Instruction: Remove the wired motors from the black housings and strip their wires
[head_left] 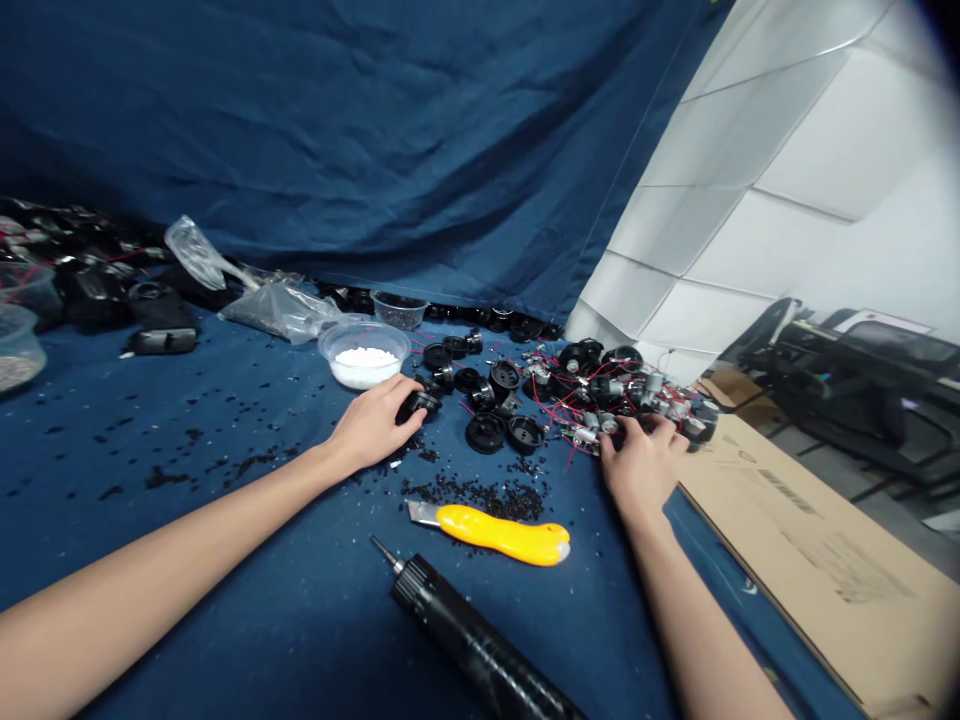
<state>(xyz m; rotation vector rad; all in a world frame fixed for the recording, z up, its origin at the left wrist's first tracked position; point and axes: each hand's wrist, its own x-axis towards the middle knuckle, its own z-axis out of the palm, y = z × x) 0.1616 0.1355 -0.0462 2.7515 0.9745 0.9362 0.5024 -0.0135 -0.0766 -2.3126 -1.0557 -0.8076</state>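
Left hand point(381, 420): is clamping a black round part point(426, 401), nearer than and right of the tub of white granules point(331, 360). Right hand point(641, 470): is touching the wired motors point(606, 389); cannot tell whether it is gripping one. Nearer, on the bench point(262, 640): a yellow knife point(502, 533) is lying beyond a black screwdriver point(474, 632).

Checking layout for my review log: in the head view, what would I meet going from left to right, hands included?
Tub of pale grains → clear plastic bag → left hand → yellow utility knife → right hand → printed cardboard.
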